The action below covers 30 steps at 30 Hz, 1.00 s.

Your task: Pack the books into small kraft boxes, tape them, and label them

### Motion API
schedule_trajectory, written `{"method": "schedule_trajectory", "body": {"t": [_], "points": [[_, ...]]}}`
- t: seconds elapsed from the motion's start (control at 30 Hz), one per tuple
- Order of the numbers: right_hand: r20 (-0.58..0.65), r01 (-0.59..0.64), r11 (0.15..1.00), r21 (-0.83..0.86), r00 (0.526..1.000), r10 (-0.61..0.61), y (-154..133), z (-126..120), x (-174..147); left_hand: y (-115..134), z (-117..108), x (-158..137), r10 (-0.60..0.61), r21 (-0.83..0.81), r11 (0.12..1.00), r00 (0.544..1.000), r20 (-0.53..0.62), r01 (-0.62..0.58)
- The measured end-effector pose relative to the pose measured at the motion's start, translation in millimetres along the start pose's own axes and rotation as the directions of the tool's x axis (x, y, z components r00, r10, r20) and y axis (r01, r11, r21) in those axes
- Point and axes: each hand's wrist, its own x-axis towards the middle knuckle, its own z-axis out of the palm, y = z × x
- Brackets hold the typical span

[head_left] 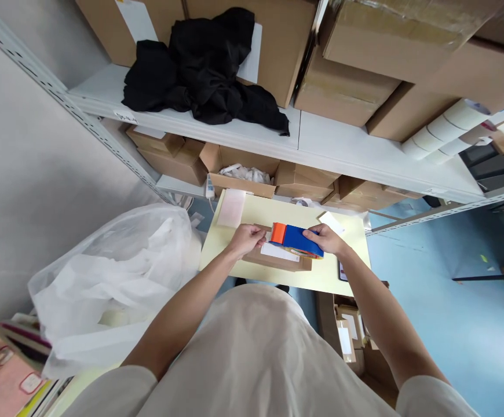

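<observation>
My right hand (325,238) grips a blue and orange tape dispenser (298,238) by its right end, thumb on top. Left of the dispenser's orange end, my left hand (248,240) is closed in a pinch. A pale strip between the fingers and the dispenser looks like the free end of the tape (268,237). Beneath both hands a flat brown cardboard box (273,262) lies on the pale yellow table (217,255). Its white label (280,252) is partly covered by the dispenser.
A pinkish sheet (232,207), a white card (331,222) and a phone (342,271) lie on the table. Behind stands a shelf (269,136) with cartons and black cloth (208,69). A big plastic bag (117,284) is at left, an open carton (351,336) at lower right.
</observation>
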Motion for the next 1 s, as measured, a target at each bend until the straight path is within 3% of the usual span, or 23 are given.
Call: {"method": "schedule_trajectory", "body": {"t": [0.2,0.33,0.5,0.73,0.9,1.0], "points": [[-0.012,-0.048,0.987,-0.156,0.999,0.046,-8.0,0.3,-5.7,-15.6,-55.8,1.7,-0.046,0.052,0.997,0.993,-0.112,0.052],[-0.024,-0.045,0.971,-0.234,0.999,0.041,-15.4,7.3,-3.1,-27.2,-72.3,10.3,-0.064,0.101,0.992,0.993,-0.095,0.074],[-0.028,-0.048,0.952,-0.303,0.999,0.041,-24.1,14.2,0.7,-58.0,-57.0,21.2,-0.037,0.189,0.980,0.993,-0.113,0.058],[-0.049,-0.069,0.952,-0.298,0.997,0.057,-24.0,16.7,0.2,-86.3,-24.7,24.8,0.139,0.403,0.914,0.974,-0.180,-0.056],[-0.066,-0.076,0.955,-0.287,0.996,0.059,-21.5,17.7,0.1,-102.6,-20.5,24.4,0.184,0.509,0.860,0.953,-0.240,-0.038],[-0.068,-0.077,0.959,-0.274,0.996,0.061,-20.9,18.1,-0.3,-112.2,-27.4,23.6,0.165,0.556,0.830,0.972,-0.165,-0.046]]}}
